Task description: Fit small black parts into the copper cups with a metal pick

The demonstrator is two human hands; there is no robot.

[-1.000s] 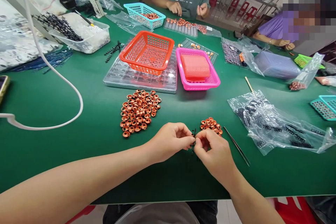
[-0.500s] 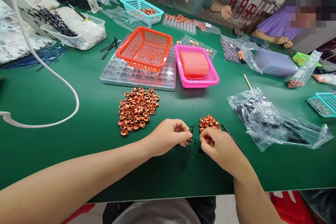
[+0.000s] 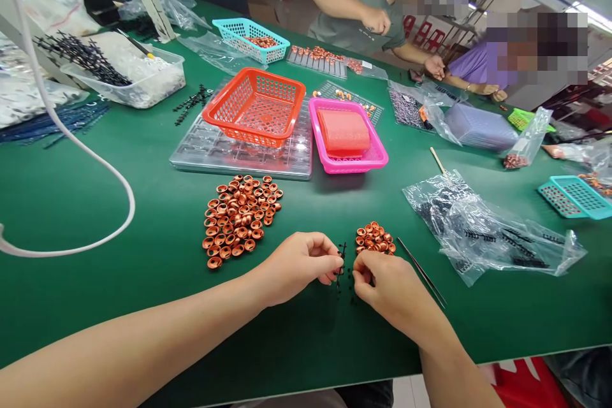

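My left hand pinches a thin black plastic sprue with small side stubs, held upright over the table. Close by on the right, my right hand has its thumb and fingers pressed together; whatever lies between them is too small or hidden to make out. Tiny black pieces lie on the table between the two hands. Just beyond my right hand sits a small pile of copper-coloured cups. A larger spread of the same copper cups lies beyond my left forearm.
Tweezers lie right of my right hand, near clear bags of black sprues. An orange basket on clear trays and a pink basket stand ahead. A white cable loops at left. Two people sit across the table.
The view has tilted, so the table things appear slightly lower and further left. Both hands keep their pinched poses near each other. More of the tweezers shows, and the person opposite has moved an arm.
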